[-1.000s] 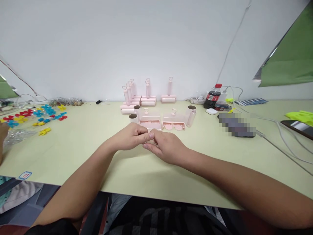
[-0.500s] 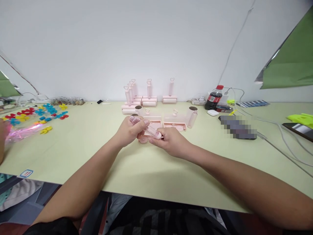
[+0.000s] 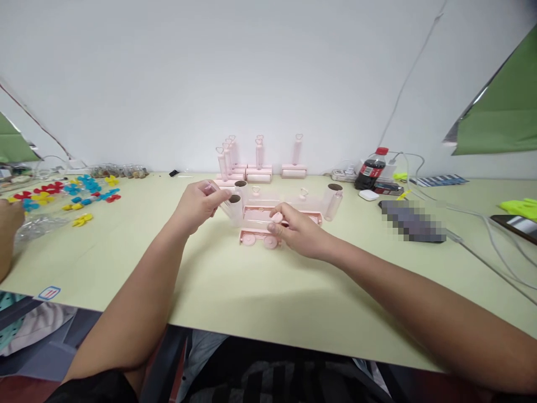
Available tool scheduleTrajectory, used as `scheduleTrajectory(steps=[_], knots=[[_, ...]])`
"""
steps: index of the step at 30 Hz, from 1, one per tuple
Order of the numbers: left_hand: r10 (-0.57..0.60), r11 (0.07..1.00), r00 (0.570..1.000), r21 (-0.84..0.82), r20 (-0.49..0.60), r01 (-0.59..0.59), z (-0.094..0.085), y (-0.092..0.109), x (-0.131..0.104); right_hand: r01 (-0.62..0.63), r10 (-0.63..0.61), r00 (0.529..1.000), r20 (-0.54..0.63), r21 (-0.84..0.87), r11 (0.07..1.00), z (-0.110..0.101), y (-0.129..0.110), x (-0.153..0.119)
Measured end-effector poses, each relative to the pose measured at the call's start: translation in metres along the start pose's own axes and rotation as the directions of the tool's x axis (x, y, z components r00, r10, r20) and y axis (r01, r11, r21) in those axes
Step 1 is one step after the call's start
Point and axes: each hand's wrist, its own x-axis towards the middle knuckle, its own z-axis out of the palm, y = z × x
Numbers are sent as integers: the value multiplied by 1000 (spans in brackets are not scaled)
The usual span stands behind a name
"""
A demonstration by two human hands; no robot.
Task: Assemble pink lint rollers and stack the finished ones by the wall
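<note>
Head view. A pale green table runs the full width and meets a plain white wall at 12 o'clock.

The left hand is raised just off the table, fingers closed round a clear tube. The right hand sits at 3 o'clock of it, fingers pinched on a pink frame whose two round ends rest on the table — its exact grip is partly hidden.

Beyond the hands, toward 12 o'clock, a row of pink rollers stands upright near the wall.

At 2 o'clock stand a cola bottle and white cables. A green sheet hangs at 3 o'clock.

At 9 o'clock lie coloured plastic pieces — another person's hand rests beside them.
</note>
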Motion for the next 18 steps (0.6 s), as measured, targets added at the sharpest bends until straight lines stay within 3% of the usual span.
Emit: scheduleTrajectory(steps=[3,7,12,18], knots=[[-97,956,995,282,40,82,-3,-7,3,-57,54,998,-33,-101,993,-7,1,6],[-172,877,977,471,123,94,4,-17,8,-25,28,1000,8,-253,967,-15,-2,27],[-181,820,970,569,164,57,14,-23,9,76,-18,991,131,-452,889,-13,-6,64],[-182,815,963,579,198,35,15,-26,10,58,24,988,151,-516,855,-1,-10,95]])
